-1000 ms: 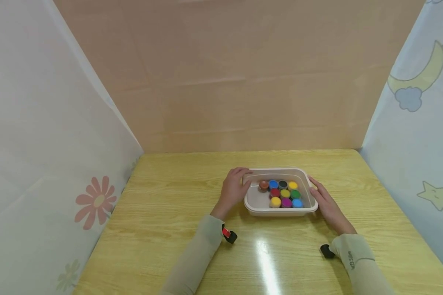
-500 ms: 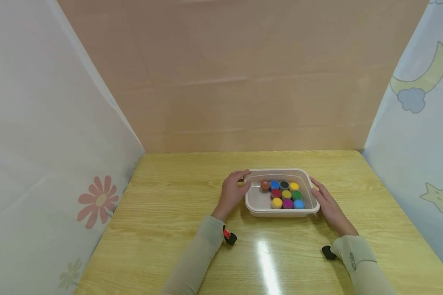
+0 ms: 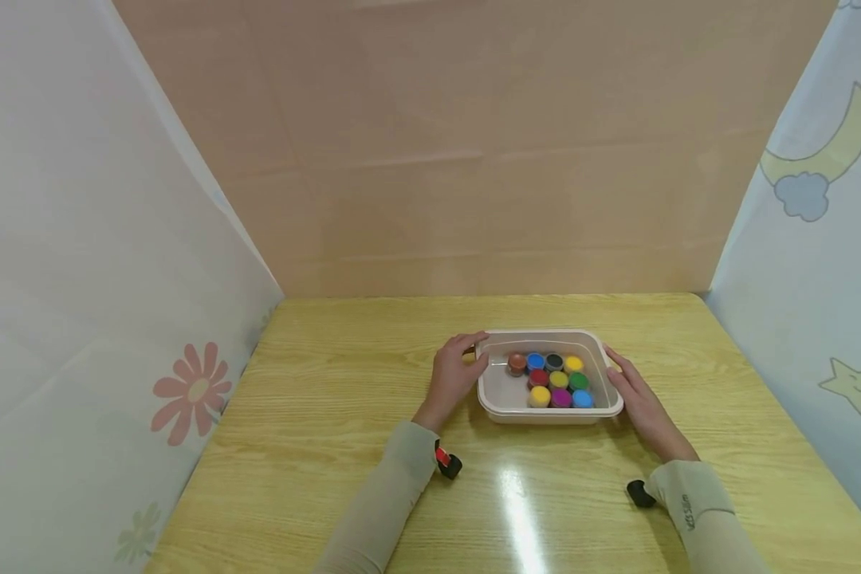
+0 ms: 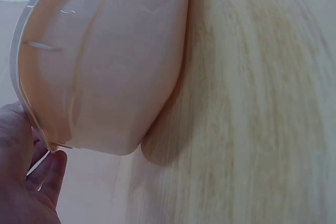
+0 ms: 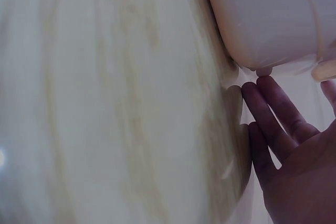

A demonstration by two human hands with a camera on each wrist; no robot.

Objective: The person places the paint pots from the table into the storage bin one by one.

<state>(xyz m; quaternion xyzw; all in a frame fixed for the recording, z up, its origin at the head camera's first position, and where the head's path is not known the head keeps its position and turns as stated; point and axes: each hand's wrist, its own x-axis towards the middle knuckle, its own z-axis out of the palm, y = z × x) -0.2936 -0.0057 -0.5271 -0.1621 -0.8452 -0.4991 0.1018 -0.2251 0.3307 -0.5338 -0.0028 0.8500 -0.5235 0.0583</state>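
A pale pink plastic tub (image 3: 545, 414) sits on the table, with several small lidded paint pots (image 3: 559, 380) grouped toward its right side. Their lids are yellow, blue, black, red, green, purple and brown. At the tub's left end, my left hand (image 3: 454, 376) pinches the rim, thumb on one side and fingers on the other; the left wrist view shows the fingers (image 4: 52, 177) curled at the rim's corner. My right hand (image 3: 640, 402) rests against the right end. In the right wrist view its fingers (image 5: 281, 100) are straight and spread, with fingertips right at the tub's wall.
The wooden table (image 3: 330, 383) meets a brown paper backdrop (image 3: 488, 159) behind. White printed sheets hang at the left (image 3: 79, 279) and right (image 3: 818, 303). Dark wrist devices (image 3: 641, 493) sit by both sleeve cuffs.
The head view has shifted slightly. My left fingers have settled a little lower at the tub's rim. The tub, paint pots and right hand keep the same arrangement.
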